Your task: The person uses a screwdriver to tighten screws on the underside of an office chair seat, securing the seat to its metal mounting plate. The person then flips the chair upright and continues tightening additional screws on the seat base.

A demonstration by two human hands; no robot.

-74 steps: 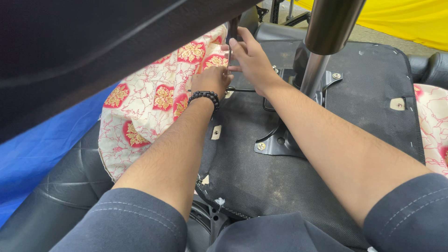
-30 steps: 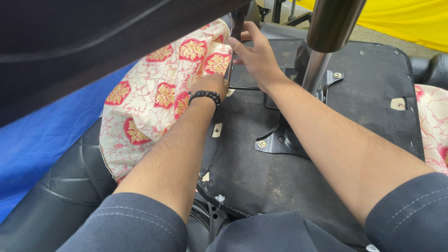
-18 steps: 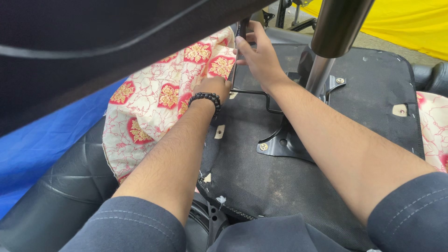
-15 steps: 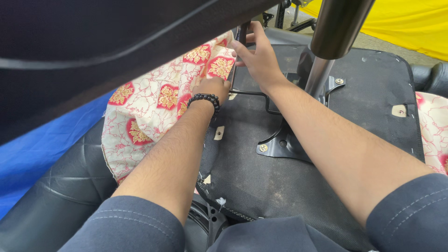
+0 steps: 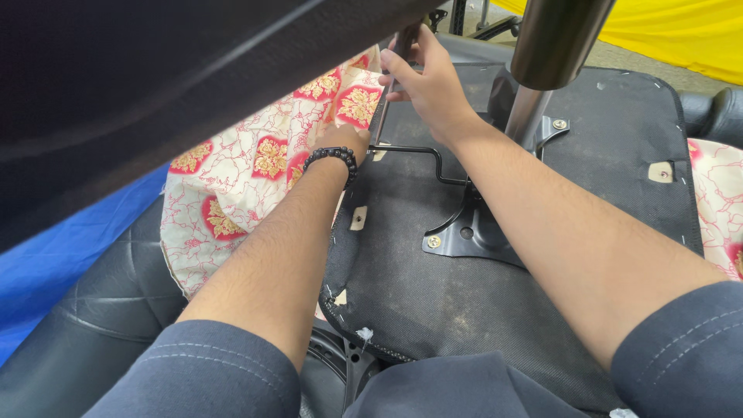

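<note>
An upturned chair seat (image 5: 495,310) with a black cloth underside lies in front of me. Cream fabric (image 5: 248,178) with red and gold squares is wrapped up over its left edge. My left hand (image 5: 346,139), with a black bead bracelet (image 5: 331,157) on the wrist, holds this fabric against the seat edge; its fingers are mostly hidden. My right hand (image 5: 429,81) is closed around a thin metal tool (image 5: 383,108) whose shaft points down at the fabric edge, just above my left hand.
A shiny metal column (image 5: 542,62) rises from a black mounting plate (image 5: 480,232) at the seat's middle. A thin black lever (image 5: 418,151) runs from it toward my hands. A dark curved surface fills the upper left. Blue sheeting (image 5: 62,255) lies left, yellow cloth (image 5: 681,39) far right.
The patterned fabric was drawn a little higher over the seat edge. Both hands stay at the same spot on that edge, and my right hand keeps hold of the tool.
</note>
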